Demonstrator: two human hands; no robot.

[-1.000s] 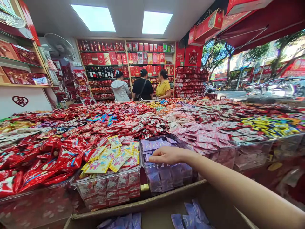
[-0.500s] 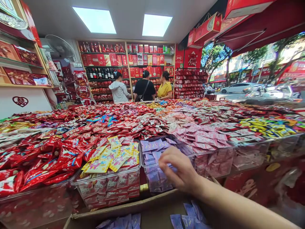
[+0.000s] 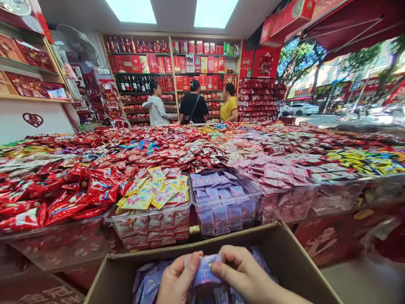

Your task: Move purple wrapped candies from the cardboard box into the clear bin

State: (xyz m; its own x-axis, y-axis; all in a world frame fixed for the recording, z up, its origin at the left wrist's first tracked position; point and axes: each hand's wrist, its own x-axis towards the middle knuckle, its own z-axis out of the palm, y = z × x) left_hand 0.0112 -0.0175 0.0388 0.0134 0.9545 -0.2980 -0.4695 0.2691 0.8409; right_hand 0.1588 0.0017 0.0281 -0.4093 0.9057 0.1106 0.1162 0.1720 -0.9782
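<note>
While one set of back shelving (image 3: 172,63) spans the far wall, a broad spread of wrapped sweets (image 3: 177,145), too many to count, lies between it and you. Two ceiling light panels (image 3: 215,12) show overhead. Three people stand by the shelving: a person in a grey hooded top (image 3: 155,112), a person in black (image 3: 193,105) and a person in yellow (image 3: 228,110).

Nearest you is one open cardboard carton (image 3: 281,253). Just beyond it, three clear containers stand side by side: one purple-sachet bin (image 3: 226,199) in the middle, one yellow-topped bin (image 3: 147,213) to its left and one pink-sachet bin (image 3: 286,204) to its right.

Your two hands are over the carton, well clear of the bins. Your left hand (image 3: 177,278) pinches one end of a sachet between thumb and fingers; your right hand (image 3: 240,268) grips the other end, fingers curled. One purple sachet (image 3: 206,271) shows between them, above the carton's opening; you cannot tell whether another is beneath it. Below, loose purple sachets (image 3: 152,285) overlap inside the carton, partly covered by your hands, so their number cannot be told.
</note>
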